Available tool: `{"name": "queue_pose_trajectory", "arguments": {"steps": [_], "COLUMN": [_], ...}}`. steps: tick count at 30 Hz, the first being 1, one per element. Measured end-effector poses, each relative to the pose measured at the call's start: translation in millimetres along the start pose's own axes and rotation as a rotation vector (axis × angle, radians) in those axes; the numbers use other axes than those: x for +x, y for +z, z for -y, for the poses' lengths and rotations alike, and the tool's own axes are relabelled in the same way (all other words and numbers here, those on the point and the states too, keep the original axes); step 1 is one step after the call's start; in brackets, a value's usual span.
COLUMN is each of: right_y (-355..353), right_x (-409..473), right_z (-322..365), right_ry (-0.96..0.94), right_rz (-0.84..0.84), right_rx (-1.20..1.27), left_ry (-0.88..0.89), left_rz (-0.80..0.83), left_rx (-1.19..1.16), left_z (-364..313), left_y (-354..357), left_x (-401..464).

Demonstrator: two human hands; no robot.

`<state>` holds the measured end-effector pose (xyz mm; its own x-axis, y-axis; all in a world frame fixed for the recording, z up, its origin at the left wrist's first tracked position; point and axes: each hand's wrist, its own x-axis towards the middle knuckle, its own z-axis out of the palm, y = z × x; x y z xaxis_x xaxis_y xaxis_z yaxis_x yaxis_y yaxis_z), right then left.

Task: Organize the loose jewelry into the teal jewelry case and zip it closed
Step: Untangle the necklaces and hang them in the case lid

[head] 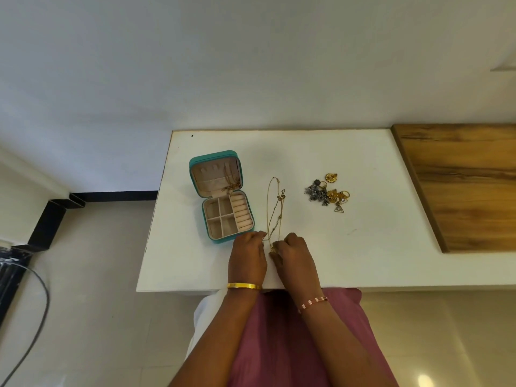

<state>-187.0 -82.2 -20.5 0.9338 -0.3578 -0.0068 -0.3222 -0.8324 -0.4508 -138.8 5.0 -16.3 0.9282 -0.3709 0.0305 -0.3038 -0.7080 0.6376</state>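
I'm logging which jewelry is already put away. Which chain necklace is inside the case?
The gold chain hanging in the open lid of the teal jewelry case. The other gold chain lies on the white table, pinched by both hands.

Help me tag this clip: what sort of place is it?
Likely a room at home, at a dressing or side table: a white tabletop against a plain wall, a wooden panel beside it, tiled floor, and a teal jewelry case lying open.

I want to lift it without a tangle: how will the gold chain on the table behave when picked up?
Probably floppy: the gold chain lies in loose loops. Likely light, since its links look thin. It may tangle, as the strands cross near the right hand.
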Motion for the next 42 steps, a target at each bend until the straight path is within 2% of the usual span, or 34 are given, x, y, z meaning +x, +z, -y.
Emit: {"name": "queue_pose_trajectory", "arguments": {"steps": [4,7,11,14,16,19,24,33,42], "right_y": [4.0,1.0,-14.4,-28.9,-40.1,-54.7,-77.1,-115.7,-152.3], "right_x": [1.4,4.5,10.5,17.6,21.5,28.5,42.4,57.6,60.3], "right_z": [-4.1,-8.8,-15.8,-19.7,-19.4,-18.2,-18.9,-15.7,-3.2], "right_ry": [0.001,0.076,0.366,0.63,0.709,0.676,0.563,0.363,0.173], "right_rz": [-0.036,-0.024,-0.131,-0.141,-0.104,-0.07,-0.101,-0.172,-0.194], "right_rx": [-0.031,0.056,0.496,1.064,1.348,1.525,1.647,1.664,1.755], "left_ry": [0.106,0.159,0.178,0.191,0.199,0.207,0.206,0.217,0.204], "left_rz": [0.006,0.029,0.053,0.058,0.055,0.046,0.025,-0.004,0.056], "left_rx": [0.147,0.239,0.319,0.347,0.365,0.384,0.386,0.368,0.364], "left_z": [9.8,12.4,13.4,12.8,13.3,14.4,16.3,17.4,14.8], "left_y": [7.7,8.8,10.4,11.2,12.5,14.6,17.2,18.9,15.8], "left_x": [0.3,-1.3,-1.0,-1.4,-1.2,-0.2,0.0,-0.9,-1.7]}}
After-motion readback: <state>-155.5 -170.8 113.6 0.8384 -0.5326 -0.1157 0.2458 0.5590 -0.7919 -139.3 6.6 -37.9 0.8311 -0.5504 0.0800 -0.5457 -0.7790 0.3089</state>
